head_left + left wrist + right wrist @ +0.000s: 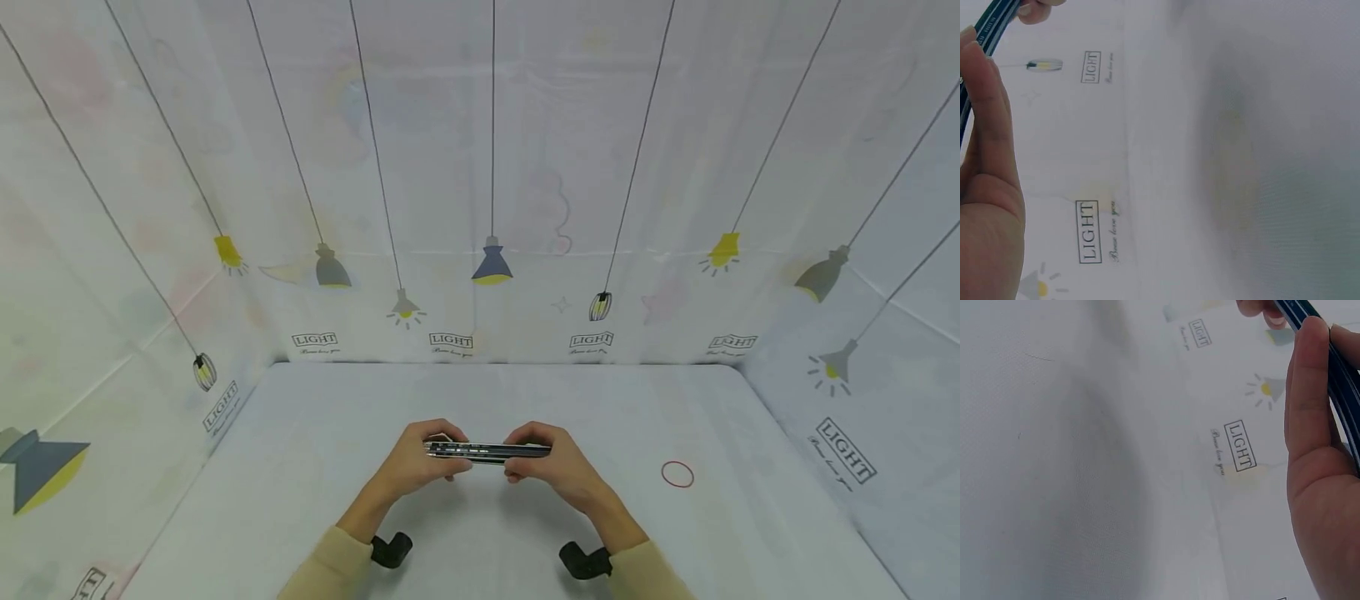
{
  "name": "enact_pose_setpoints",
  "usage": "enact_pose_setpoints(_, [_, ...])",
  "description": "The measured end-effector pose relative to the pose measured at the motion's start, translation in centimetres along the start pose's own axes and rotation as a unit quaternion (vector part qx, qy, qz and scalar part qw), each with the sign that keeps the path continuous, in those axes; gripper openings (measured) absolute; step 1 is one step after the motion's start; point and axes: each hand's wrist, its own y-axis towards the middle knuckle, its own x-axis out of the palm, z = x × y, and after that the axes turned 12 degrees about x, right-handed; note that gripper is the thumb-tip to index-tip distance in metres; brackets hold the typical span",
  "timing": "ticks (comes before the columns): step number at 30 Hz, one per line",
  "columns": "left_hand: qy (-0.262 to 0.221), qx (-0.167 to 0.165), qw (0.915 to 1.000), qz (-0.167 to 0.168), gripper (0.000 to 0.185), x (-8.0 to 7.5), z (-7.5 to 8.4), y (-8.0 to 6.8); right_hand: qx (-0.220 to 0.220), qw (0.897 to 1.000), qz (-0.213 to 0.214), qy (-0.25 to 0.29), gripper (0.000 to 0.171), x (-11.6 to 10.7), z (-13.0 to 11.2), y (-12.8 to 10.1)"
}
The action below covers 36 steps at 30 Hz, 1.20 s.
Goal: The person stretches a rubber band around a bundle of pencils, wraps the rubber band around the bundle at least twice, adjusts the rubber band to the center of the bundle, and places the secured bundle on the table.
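A small bundle of dark green pencils with silver lettering lies crosswise between both hands, above the white table. My left hand grips the left end, thumb on the near side and fingers behind. At the opposite end my right hand holds the bundle in the same way. In the left wrist view the pencils slant across the top left corner, passing behind the thumb. The right wrist view shows the pencils running along the thumb at the right edge. Fingers hide both ends in part.
A white table spreads beneath the hands, with a red circle outline on its right side. White sheeting printed with hanging lamps surrounds it at the back and sides. Black wrist mounts stick out below the hands.
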Motion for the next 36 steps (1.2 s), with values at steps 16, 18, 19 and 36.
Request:
enact_pose_setpoints(16, [-0.003,0.029,0.9994,0.016,0.024,0.8,-0.2,0.5,0.012,0.999,0.045,-0.009,0.042,-0.1,-0.3,-0.5])
enact_pose_setpoints(18, [0.000,0.030,0.9994,0.016,0.024,0.8,-0.2,0.5,0.012,0.999,0.048,-0.016,0.039,-0.3,-0.3,-0.6])
enact_pose_setpoints(19, [-0.001,0.031,0.9994,0.017,0.025,0.8,-0.2,0.4,0.013,0.998,0.050,-0.020,0.037,-0.3,-0.3,-0.7])
enact_pose_setpoints(36, [-0.084,0.036,0.9951,0.038,0.028,1.4,0.0,0.3,-0.001,0.999,-0.009,0.049,0.032,-0.1,-0.5,-0.6])
